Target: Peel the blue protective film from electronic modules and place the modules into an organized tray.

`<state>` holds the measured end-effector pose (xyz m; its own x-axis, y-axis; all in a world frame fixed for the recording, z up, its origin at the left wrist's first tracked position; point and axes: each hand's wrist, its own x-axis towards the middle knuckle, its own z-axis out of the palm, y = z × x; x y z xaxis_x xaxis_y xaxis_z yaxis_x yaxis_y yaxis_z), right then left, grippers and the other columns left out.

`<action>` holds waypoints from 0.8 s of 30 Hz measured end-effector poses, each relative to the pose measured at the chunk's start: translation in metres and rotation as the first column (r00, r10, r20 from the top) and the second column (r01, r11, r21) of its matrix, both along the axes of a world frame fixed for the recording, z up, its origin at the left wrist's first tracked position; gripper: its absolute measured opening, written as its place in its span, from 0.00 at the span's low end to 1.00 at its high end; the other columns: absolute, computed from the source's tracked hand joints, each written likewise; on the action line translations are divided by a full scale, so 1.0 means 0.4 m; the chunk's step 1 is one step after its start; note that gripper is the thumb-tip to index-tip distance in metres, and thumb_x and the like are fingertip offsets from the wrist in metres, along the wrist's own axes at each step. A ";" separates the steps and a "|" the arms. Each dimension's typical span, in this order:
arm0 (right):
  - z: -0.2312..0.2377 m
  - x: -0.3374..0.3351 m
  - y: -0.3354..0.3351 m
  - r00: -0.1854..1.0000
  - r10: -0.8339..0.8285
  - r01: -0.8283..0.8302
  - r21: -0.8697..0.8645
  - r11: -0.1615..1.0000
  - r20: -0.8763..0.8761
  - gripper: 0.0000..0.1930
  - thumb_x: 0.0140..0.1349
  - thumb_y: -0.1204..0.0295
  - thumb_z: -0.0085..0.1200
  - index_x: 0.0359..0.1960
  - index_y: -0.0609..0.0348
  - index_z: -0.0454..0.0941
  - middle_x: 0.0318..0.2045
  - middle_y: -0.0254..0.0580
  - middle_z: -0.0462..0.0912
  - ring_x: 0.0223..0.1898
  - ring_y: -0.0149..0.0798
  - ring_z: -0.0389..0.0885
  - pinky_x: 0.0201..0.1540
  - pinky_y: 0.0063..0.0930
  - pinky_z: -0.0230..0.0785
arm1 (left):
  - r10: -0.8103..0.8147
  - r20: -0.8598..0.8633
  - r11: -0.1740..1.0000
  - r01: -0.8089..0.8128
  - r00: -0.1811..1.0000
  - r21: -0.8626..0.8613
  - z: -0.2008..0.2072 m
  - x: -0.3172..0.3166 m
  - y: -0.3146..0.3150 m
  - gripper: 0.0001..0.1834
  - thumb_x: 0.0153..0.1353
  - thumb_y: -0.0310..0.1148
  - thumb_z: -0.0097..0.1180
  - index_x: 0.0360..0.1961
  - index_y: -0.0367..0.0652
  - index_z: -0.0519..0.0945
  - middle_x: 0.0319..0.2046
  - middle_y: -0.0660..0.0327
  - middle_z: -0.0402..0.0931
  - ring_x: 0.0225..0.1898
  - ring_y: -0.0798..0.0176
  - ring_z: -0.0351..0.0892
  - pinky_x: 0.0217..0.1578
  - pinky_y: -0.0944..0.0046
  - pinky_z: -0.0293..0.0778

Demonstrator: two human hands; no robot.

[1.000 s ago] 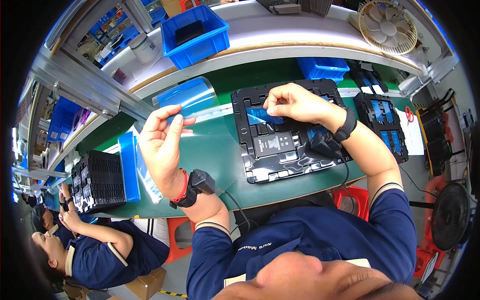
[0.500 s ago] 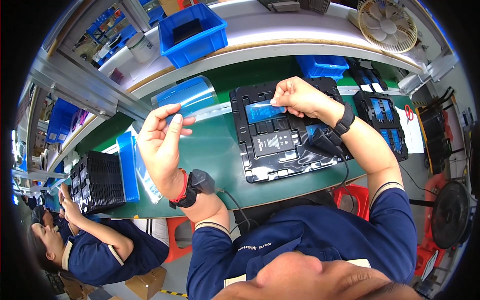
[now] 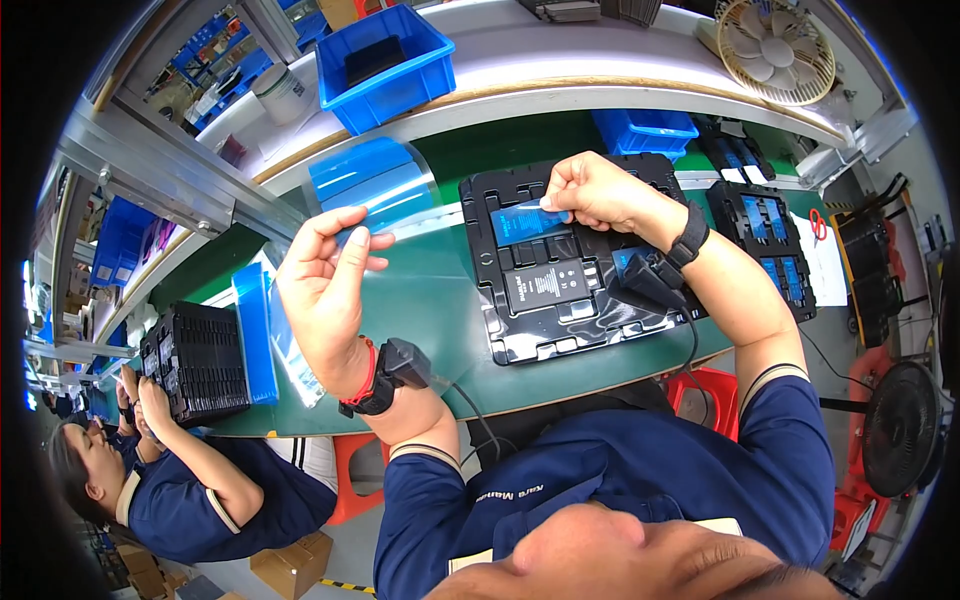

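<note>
My right hand point(image 3: 600, 195) pinches the right end of a glossy clear-and-blue film point(image 3: 525, 224) over the upper left pocket of a black plastic tray point(image 3: 530, 340). Whether a battery lies under that film is hidden. Below it, a flat black battery point(image 3: 546, 287) with a printed label sits in its own pocket. Another blue-faced piece point(image 3: 625, 262) shows partly behind my right wrist device. My left hand point(image 3: 330, 285) is raised left of the tray, its fingers apart. Just beyond its fingertips is a curved clear sheet with blue strips point(image 3: 370, 180); contact is unclear.
Stacked black trays point(image 3: 195, 360) and blue sheets point(image 3: 255, 335) are at left, beside a co-worker point(image 3: 190, 480). More trays point(image 3: 765, 235) and red scissors point(image 3: 819, 226) are at right. Blue bins point(image 3: 385, 75) and a fan point(image 3: 775, 50) stand beyond. Cables hang from both wrist devices.
The clear sheet beyond my left hand has flexed and shifted, showing its blue strips more fully. The film in my right hand has moved slightly. The co-worker's hands have moved to the stacked trays.
</note>
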<state>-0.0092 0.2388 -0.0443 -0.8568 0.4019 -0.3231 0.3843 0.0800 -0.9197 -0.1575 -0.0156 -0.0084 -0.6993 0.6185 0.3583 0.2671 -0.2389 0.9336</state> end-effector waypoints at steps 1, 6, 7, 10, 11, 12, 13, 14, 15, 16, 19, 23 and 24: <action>0.001 -0.001 -0.002 1.000 -0.003 0.003 0.000 1.000 0.004 0.07 0.54 0.75 0.57 0.23 0.59 0.71 0.14 0.34 0.71 0.08 0.20 0.60 0.08 0.15 0.48 | 0.000 0.001 1.000 0.000 1.000 0.001 0.001 0.000 0.000 0.10 0.58 0.21 0.52 0.42 0.32 0.74 0.32 0.56 0.78 0.33 0.65 0.81 0.34 0.72 0.72; 0.014 -0.003 -0.017 0.999 -0.024 0.023 0.051 0.998 0.032 0.08 0.55 0.75 0.58 0.23 0.60 0.71 0.14 0.34 0.71 0.08 0.20 0.59 0.08 0.16 0.47 | -0.002 -0.028 1.000 0.002 1.000 0.017 -0.001 0.001 0.006 0.10 0.59 0.21 0.52 0.43 0.33 0.74 0.31 0.57 0.78 0.33 0.65 0.81 0.31 0.73 0.73; 0.018 -0.004 -0.022 0.998 -0.036 0.033 0.075 0.997 0.046 0.08 0.54 0.75 0.58 0.23 0.60 0.71 0.14 0.34 0.71 0.08 0.21 0.59 0.08 0.17 0.47 | -0.003 -0.029 1.000 0.004 1.000 0.016 -0.001 0.000 0.006 0.10 0.59 0.21 0.52 0.43 0.33 0.74 0.31 0.57 0.78 0.33 0.65 0.81 0.31 0.73 0.73; 0.002 -0.014 -0.027 0.998 -0.056 0.047 0.186 0.981 0.042 0.07 0.53 0.75 0.59 0.24 0.61 0.72 0.15 0.34 0.72 0.09 0.22 0.61 0.09 0.18 0.48 | -0.004 -0.046 1.000 0.004 0.999 -0.006 -0.001 -0.002 0.004 0.10 0.59 0.22 0.52 0.43 0.33 0.74 0.30 0.57 0.78 0.33 0.65 0.81 0.30 0.73 0.73; 0.005 -0.012 -0.028 0.998 -0.056 0.048 0.187 0.981 0.040 0.07 0.53 0.75 0.59 0.24 0.61 0.72 0.15 0.34 0.72 0.09 0.22 0.61 0.09 0.18 0.48 | -0.008 -0.044 1.000 0.008 0.999 -0.004 -0.001 -0.002 0.004 0.10 0.59 0.22 0.52 0.43 0.33 0.74 0.30 0.57 0.78 0.33 0.65 0.81 0.30 0.72 0.74; 0.020 -0.006 -0.037 0.997 -0.031 0.011 0.279 0.960 0.067 0.08 0.52 0.74 0.60 0.27 0.62 0.72 0.15 0.37 0.73 0.11 0.25 0.65 0.12 0.21 0.54 | -0.012 -0.041 1.000 0.012 0.999 0.000 -0.002 -0.002 0.004 0.10 0.59 0.22 0.52 0.43 0.33 0.74 0.30 0.57 0.78 0.33 0.64 0.81 0.30 0.72 0.74; 0.029 -0.003 -0.041 0.995 -0.009 -0.027 0.369 0.929 0.095 0.10 0.51 0.73 0.61 0.30 0.64 0.73 0.16 0.40 0.75 0.12 0.27 0.69 0.14 0.24 0.61 | -0.013 -0.044 1.000 0.013 0.999 0.001 -0.002 -0.002 0.004 0.10 0.59 0.22 0.52 0.43 0.33 0.74 0.30 0.57 0.78 0.33 0.64 0.81 0.30 0.72 0.74; 0.015 -0.001 -0.037 0.996 -0.010 -0.025 0.371 0.928 0.092 0.10 0.51 0.73 0.61 0.30 0.64 0.73 0.16 0.40 0.75 0.12 0.27 0.69 0.14 0.24 0.61 | -0.029 -0.037 1.000 0.029 0.999 0.008 -0.002 0.000 0.004 0.10 0.59 0.22 0.52 0.43 0.33 0.74 0.31 0.56 0.78 0.33 0.64 0.81 0.30 0.72 0.74; 0.003 0.001 -0.035 0.998 0.001 0.042 0.638 0.769 -0.067 0.13 0.51 0.72 0.61 0.34 0.64 0.72 0.15 0.40 0.75 0.14 0.28 0.70 0.17 0.24 0.63 | -0.046 -0.032 0.999 0.046 0.998 0.016 -0.001 0.001 0.006 0.10 0.58 0.22 0.53 0.42 0.33 0.74 0.31 0.56 0.78 0.33 0.64 0.81 0.30 0.72 0.74; -0.004 0.003 -0.031 0.975 0.058 0.150 0.830 0.538 -0.214 0.16 0.50 0.71 0.62 0.37 0.64 0.71 0.15 0.40 0.75 0.15 0.29 0.72 0.20 0.25 0.65 | -0.047 -0.038 0.999 0.048 0.998 0.020 0.000 0.005 0.008 0.10 0.58 0.22 0.53 0.42 0.33 0.74 0.31 0.56 0.78 0.33 0.64 0.81 0.30 0.72 0.74; 0.059 0.022 -0.046 0.968 0.001 0.169 0.647 0.743 -0.253 0.19 0.52 0.71 0.62 0.42 0.62 0.67 0.14 0.35 0.72 0.18 0.23 0.71 0.23 0.20 0.62 | -0.085 -0.018 0.995 0.086 0.996 0.040 0.000 0.018 0.014 0.10 0.58 0.22 0.53 0.42 0.33 0.74 0.32 0.55 0.78 0.33 0.64 0.81 0.30 0.72 0.75; 0.126 0.048 -0.123 0.876 0.132 0.004 0.281 0.960 -0.463 0.26 0.51 0.73 0.63 0.52 0.57 0.66 0.25 0.33 0.77 0.25 0.19 0.71 0.25 0.14 0.62 | -0.203 -0.029 0.979 0.203 0.979 0.014 -0.005 0.038 0.039 0.10 0.58 0.19 0.51 0.43 0.32 0.74 0.35 0.56 0.77 0.34 0.64 0.81 0.31 0.72 0.75; 0.128 0.046 -0.139 0.854 0.210 -0.034 0.352 0.935 -0.475 0.32 0.50 0.74 0.63 0.57 0.54 0.62 0.27 0.31 0.76 0.25 0.18 0.70 0.25 0.12 0.63 | -0.234 -0.016 0.972 0.234 0.972 0.017 -0.008 0.047 0.046 0.12 0.58 0.19 0.51 0.44 0.32 0.74 0.35 0.55 0.77 0.35 0.64 0.81 0.31 0.72 0.75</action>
